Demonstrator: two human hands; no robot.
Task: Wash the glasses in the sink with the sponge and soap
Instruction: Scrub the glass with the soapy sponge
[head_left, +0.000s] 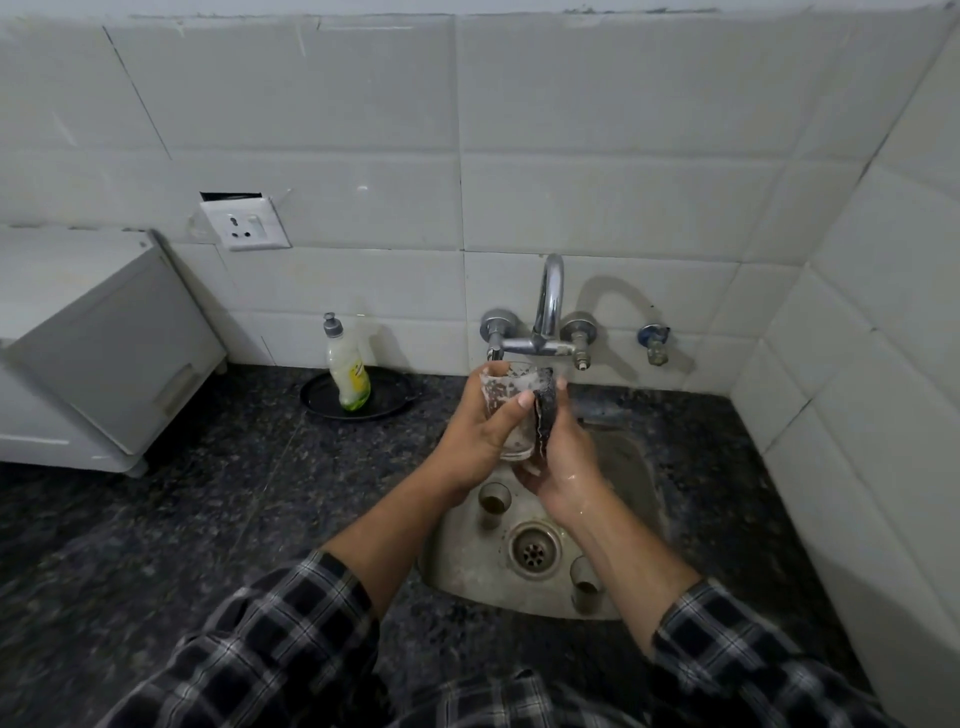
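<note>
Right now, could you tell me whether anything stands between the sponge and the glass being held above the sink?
Nothing visible does. The right hand presses the sponge straight against the side of the glass, which the left hand holds over the sink.

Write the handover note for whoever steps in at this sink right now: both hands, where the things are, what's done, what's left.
Left hand: wrapped around a soapy glass, held above the sink just under the tap.
Right hand: presses the dark sponge against that glass's side.
In the basin: two more glasses, one left of the drain, one at the near right.
Soap bottle: upright on a black plate on the counter, left of the tap.
Done: the held glass is lathered.
Left: finish scrubbing and rinse it, then wash the two in the basin. I cannot tell whether water is running.
</note>
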